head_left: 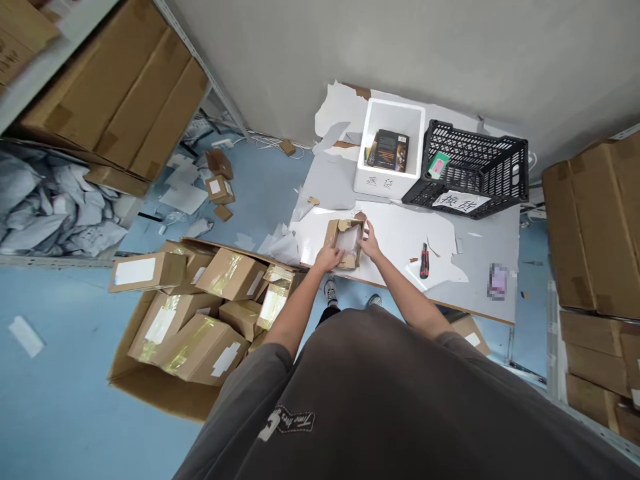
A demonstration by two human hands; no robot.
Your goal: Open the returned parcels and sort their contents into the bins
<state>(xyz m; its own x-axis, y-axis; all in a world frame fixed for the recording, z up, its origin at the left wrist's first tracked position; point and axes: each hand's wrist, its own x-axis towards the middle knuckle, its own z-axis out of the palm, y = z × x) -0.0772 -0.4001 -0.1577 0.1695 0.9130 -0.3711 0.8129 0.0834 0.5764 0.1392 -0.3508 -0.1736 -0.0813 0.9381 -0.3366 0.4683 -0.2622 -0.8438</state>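
I have a small box [345, 261] at the near edge of the table [480, 243], its top undone and something pale, perhaps clear wrap, showing inside. My left hand [329, 257] pinches its near left side, thumb over the rim; my right hand [369, 241] grips the right wall, fingers curled round it. I can make out no print on the box. Beyond it stands a white bin [413, 185] with two handwritten characters on its front: the second is 货, the first looks like 退. In it sits a dark book [391, 151] with orange print, too small to read, and a barcode. Touching the bin on its right, the black crate [500, 190] wears a paper sign [461, 201] reading 换货; a green and pink pack [439, 165] is in there too. Nearer me lies a red and black cutter [425, 261]. To my left, a big carton [170, 395] holds taped parcels [205, 347] whose white labels [226, 360] I can't read. The patch [296, 421] on my shirt [380, 387] begins "Time tries".
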